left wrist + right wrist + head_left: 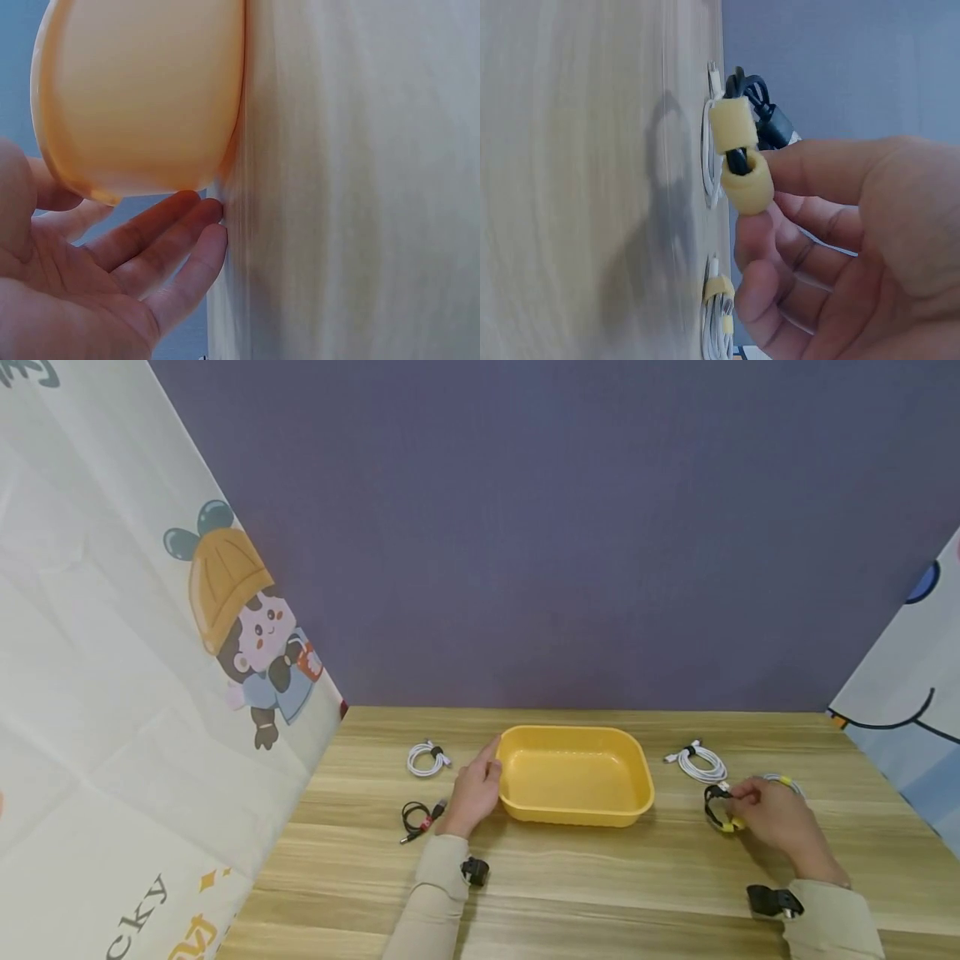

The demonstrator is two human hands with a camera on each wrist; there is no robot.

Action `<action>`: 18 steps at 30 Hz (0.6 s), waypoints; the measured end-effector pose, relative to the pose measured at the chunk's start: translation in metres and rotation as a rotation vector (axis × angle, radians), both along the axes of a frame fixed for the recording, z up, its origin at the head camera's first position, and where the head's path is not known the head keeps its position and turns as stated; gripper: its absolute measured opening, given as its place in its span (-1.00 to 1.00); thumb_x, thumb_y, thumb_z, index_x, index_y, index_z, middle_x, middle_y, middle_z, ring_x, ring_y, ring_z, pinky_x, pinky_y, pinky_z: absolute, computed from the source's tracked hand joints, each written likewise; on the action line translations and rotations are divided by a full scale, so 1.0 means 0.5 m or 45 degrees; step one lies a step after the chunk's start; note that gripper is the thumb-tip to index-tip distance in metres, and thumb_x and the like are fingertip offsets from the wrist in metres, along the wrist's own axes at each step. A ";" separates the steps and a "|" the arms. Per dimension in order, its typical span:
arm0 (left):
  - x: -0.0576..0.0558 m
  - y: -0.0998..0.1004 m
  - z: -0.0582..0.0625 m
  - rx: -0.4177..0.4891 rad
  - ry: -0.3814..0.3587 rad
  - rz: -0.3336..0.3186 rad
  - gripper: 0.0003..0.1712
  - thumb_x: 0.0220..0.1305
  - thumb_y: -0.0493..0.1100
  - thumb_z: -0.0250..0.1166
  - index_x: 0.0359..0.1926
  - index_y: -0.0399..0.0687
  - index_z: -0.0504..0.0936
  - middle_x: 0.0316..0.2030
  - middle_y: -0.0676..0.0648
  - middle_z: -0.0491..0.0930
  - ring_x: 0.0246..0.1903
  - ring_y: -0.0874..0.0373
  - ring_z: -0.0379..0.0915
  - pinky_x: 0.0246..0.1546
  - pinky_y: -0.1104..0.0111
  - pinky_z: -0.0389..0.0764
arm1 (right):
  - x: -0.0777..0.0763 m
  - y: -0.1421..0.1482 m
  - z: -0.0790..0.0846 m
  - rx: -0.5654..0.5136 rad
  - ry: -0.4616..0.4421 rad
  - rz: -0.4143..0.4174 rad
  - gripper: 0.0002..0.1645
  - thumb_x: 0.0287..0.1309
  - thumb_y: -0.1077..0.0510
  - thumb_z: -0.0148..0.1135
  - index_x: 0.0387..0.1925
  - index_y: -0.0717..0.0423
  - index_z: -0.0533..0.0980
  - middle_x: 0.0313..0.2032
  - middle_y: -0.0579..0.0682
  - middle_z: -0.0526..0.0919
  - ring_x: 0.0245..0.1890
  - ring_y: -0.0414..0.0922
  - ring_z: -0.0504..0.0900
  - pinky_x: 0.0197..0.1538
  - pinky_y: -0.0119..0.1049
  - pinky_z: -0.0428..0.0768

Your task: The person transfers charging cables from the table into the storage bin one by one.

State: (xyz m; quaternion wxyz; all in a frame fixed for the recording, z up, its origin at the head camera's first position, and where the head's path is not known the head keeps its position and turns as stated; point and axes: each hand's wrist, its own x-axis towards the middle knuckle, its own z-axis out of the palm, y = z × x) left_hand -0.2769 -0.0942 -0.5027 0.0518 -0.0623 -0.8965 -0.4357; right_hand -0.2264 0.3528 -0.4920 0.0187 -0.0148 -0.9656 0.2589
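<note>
In the head view's lower right, we have a black cable (709,808), likely light and springy, pinched in the right hand (782,820) near its yellow tie (733,124), probably its best hold, while the left hand (472,793), fingers extended, touches the yellow tray (573,817).

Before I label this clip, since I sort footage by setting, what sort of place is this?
Probably a makeshift tabletop filming corner, judging by the wood-grain table, the plain bluish backdrop behind it and the cartoon-printed sheet at the left.
</note>
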 end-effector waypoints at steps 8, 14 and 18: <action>0.000 0.000 -0.004 -0.001 0.004 0.003 -0.45 0.61 -0.07 -0.03 0.53 0.30 0.31 0.26 -0.14 0.61 -0.06 -0.04 0.59 0.10 -0.04 0.57 | -0.002 -0.025 0.005 -0.020 0.072 -0.018 -0.76 0.23 0.16 0.32 -0.22 0.30 0.61 -0.40 0.05 0.70 -0.41 -0.14 0.58 -0.36 -0.25 0.46; -0.001 0.000 -0.003 -0.002 -0.006 0.006 -0.45 0.61 -0.06 -0.04 0.54 0.31 0.31 0.17 -0.14 0.67 -0.18 -0.02 0.58 0.02 0.01 0.58 | -0.001 -0.035 0.009 -0.029 0.112 -0.014 -0.79 0.28 0.15 0.29 -0.22 0.27 0.59 -0.39 0.06 0.71 -0.41 -0.13 0.59 -0.36 -0.24 0.45; -0.001 0.000 -0.003 0.005 -0.002 0.001 -0.45 0.61 -0.06 -0.04 0.54 0.29 0.31 0.21 -0.16 0.65 -0.10 -0.07 0.62 0.10 -0.03 0.58 | 0.000 -0.042 0.012 -0.050 0.141 -0.015 -0.80 0.30 0.15 0.28 -0.22 0.25 0.58 -0.38 0.06 0.71 -0.41 -0.14 0.59 -0.37 -0.24 0.44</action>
